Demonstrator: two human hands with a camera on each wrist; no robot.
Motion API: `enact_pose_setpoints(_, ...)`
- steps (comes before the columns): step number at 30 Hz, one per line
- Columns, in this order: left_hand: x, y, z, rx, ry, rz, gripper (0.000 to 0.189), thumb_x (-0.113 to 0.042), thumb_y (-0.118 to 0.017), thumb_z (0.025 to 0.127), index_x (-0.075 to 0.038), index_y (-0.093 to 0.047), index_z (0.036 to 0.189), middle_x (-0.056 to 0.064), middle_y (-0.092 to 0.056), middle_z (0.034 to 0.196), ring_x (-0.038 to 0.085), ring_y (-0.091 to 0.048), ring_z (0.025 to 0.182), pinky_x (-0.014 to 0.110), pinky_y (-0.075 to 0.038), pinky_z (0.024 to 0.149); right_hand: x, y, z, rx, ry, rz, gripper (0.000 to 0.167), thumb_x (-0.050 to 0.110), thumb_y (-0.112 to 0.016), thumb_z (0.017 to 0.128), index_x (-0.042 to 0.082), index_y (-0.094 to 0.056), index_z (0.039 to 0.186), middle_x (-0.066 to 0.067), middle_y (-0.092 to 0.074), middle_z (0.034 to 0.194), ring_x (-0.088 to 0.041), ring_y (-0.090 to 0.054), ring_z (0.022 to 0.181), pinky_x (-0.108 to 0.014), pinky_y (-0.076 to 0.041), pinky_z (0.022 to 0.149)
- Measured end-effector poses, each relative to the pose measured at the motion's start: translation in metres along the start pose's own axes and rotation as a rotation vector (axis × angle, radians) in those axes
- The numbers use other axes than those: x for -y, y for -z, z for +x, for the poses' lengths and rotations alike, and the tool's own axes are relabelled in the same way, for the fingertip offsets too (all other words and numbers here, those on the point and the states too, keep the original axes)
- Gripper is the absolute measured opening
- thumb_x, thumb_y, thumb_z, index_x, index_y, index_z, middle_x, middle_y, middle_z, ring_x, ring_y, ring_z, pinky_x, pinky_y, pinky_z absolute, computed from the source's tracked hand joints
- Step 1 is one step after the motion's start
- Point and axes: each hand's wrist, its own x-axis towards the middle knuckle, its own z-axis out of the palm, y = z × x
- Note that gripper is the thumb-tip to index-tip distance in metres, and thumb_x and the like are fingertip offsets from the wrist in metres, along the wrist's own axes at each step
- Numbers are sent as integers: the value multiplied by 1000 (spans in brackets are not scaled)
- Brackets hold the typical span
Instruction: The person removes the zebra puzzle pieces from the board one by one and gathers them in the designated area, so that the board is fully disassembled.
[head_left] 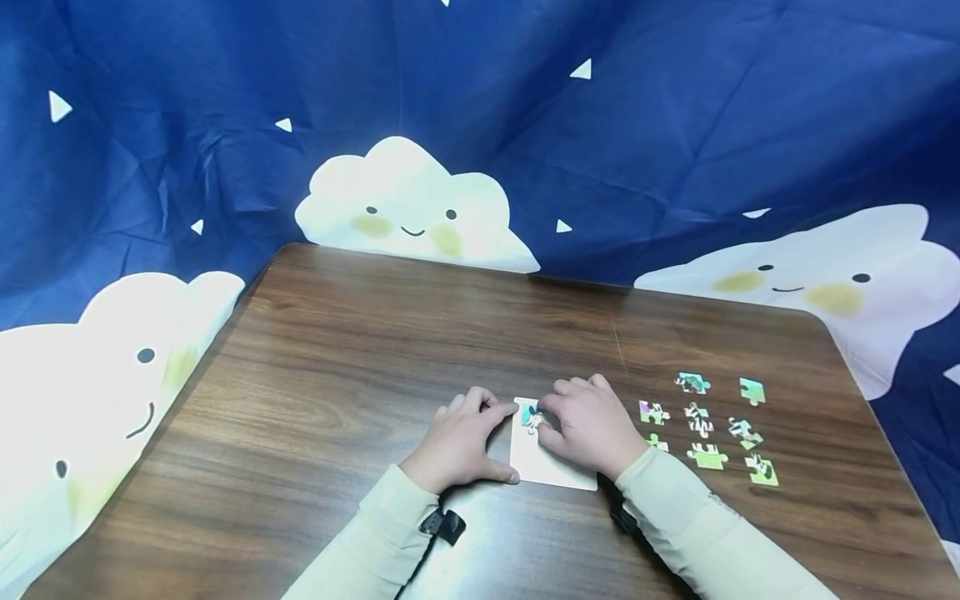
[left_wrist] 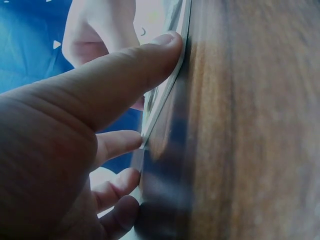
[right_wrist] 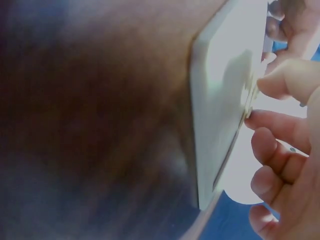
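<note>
So there's a small white puzzle board [head_left: 543,467] lying flat on a brown wood-grain table [head_left: 360,350], and a person has both hands on the job. A bluish puzzle piece [head_left: 529,417] sits at the board's far-left corner, right by the fingers of the right hand [head_left: 588,425]. That thumb and index are bent around it, one on either side, and in the right wrist view the index tip looks like it's touching it, but honestly I can't tell if it's a proper pinch or just a nudge. The other right fingers are loosely curled and hold nothing. The left hand [head_left: 461,442] has its thumb and index spread wide, not clenched: the thumb presses the near-left corner of the board and the index touches the far-left one, so they brace that edge. The rest of the board is bare white. Off to the right are the loose puzzle pieces [head_left: 707,456], eight by my count, in rough rows with green, blue and purple bits, well apart from the left hand, and the nearest is partly tucked behind the right wrist. Backdrop's a blue curtain [head_left: 600,150] with smiley white clouds [head_left: 412,187].
</note>
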Motion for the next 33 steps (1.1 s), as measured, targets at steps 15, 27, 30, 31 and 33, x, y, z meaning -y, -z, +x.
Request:
enact_pose_setpoints(15, -1, 3, 2, 30, -6, 25, 93, -63, -84, 66, -31, -52, 148, -3, -47, 129, 18, -46, 107, 34, -36, 81, 3, -1, 6, 1, 16, 6, 20, 28, -75, 80, 19, -81, 97, 7, -56, 74, -17, -57, 69, -35, -32, 66)
enact_pose_setpoints(27, 3, 2, 1, 21, 28, 4, 94, -63, -85, 65, -30, -52, 147, -4, -47, 124, 17, -45, 106, 34, -37, 83, -19, -2, -2, -117, -116, 401, 13, 22, -78, 85, 16, -77, 96, 14, -58, 80, -5, -53, 72, -37, -36, 78)
enact_pose_setpoints(30, 3, 4, -1, 22, 28, -2, 94, -61, -86, 65, -29, -52, 147, -4, -47, 124, 16, -46, 106, 33, -37, 84, -32, 8, -7, -179, -160, 441, 13, 18, -79, 86, 15, -77, 98, 14, -59, 81, -6, -54, 72, -34, -38, 76)
enact_pose_setpoints(31, 2, 5, -1, 21, 22, -2, 94, -61, -86, 65, -29, -52, 147, -4, -47, 124, 16, -46, 106, 33, -37, 84, -38, 12, -10, -198, -178, 443, 13, 17, -79, 86, 15, -76, 99, 14, -59, 82, -6, -53, 72, -32, -39, 75)
enact_pose_setpoints(33, 1, 7, 0, 18, 9, -1, 94, -61, -86, 65, -29, -52, 147, -4, -48, 124, 16, -46, 106, 32, -36, 84, -51, 21, -17, -235, -206, 439, 16, 14, -79, 85, 13, -76, 101, 11, -61, 83, -6, -54, 74, -27, -41, 72)
